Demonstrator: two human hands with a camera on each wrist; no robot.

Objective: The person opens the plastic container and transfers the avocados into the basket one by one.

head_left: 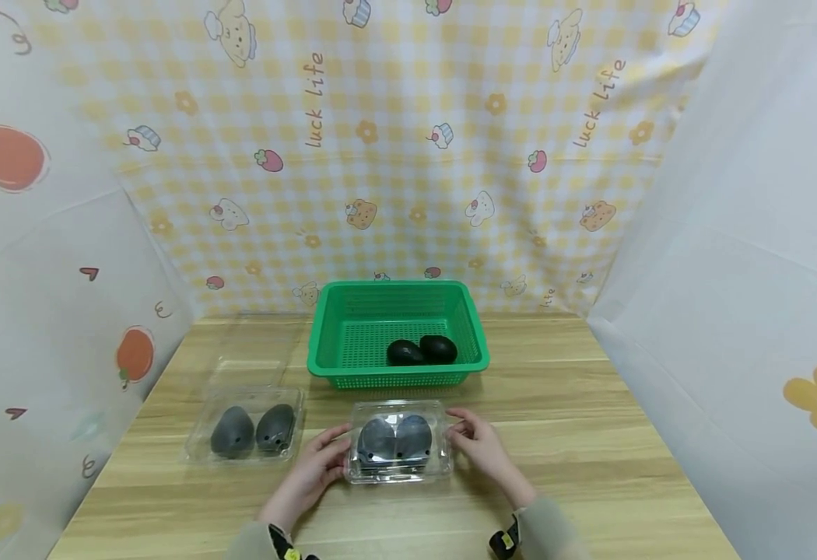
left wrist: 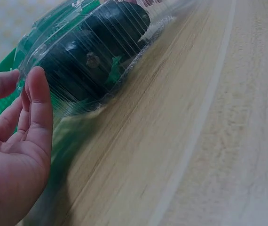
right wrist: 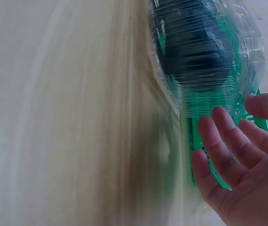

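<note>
A closed clear plastic clamshell box [head_left: 400, 477] with two dark avocados [head_left: 414, 440] inside sits on the table between both hands. At its left side is my left hand [head_left: 319, 465]; the fingertips touch the plastic edge, and in the left wrist view the thumb [left wrist: 39, 92] lies along it with the fingers fairly straight. My right hand [head_left: 477, 445] is at the box's right side. Its fingers [right wrist: 228, 136] are spread and relaxed in the right wrist view, close beside the plastic. Whether they touch it I cannot tell.
Behind the box stands a green plastic basket [head_left: 320, 342] with two black avocados [head_left: 439, 349] in it. To the left lies another clear clamshell box [head_left: 198, 447], its lid [head_left: 250, 350] laid open toward the back, holding two dark avocados [head_left: 233, 432]. Patterned cloth [head_left: 408, 179] hangs behind the table.
</note>
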